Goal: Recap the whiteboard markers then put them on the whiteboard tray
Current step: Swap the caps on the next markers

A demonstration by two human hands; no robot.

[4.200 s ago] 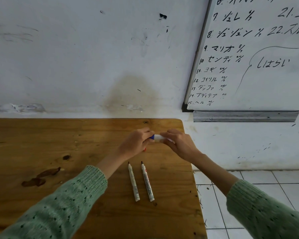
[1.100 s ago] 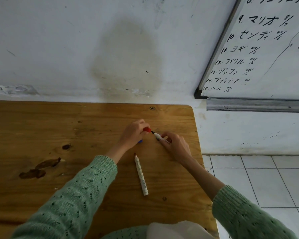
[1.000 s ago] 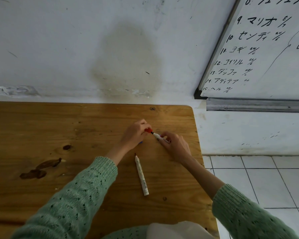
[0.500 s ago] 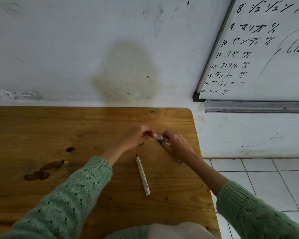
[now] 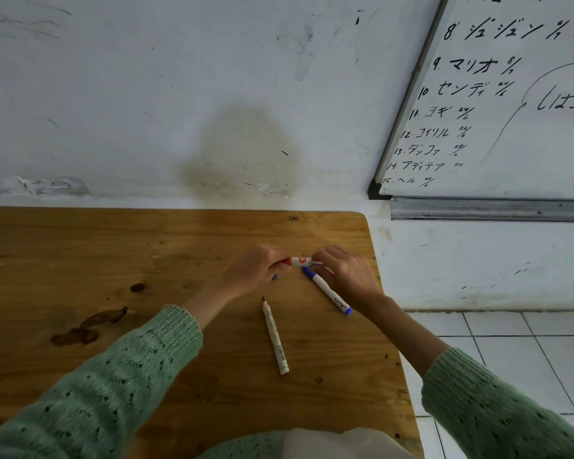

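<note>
Knotty varnished wood table [image 5: 179, 246] — dull metal tray [image 5: 491, 210], knitted sleeves [image 5: 113, 385].

The left half of the bench [image 5: 80, 260] lies bare and open to any approach. Near its right edge both hands meet on the red marker [image 5: 300, 262], with the blue marker [image 5: 328, 293] just under the right hand [image 5: 345, 276] and an uncapped marker [image 5: 275, 336] lying between the forearms. The whiteboard tray [image 5: 491, 210] holds nothing, and bare wall lies between it and the bench corner.
</note>
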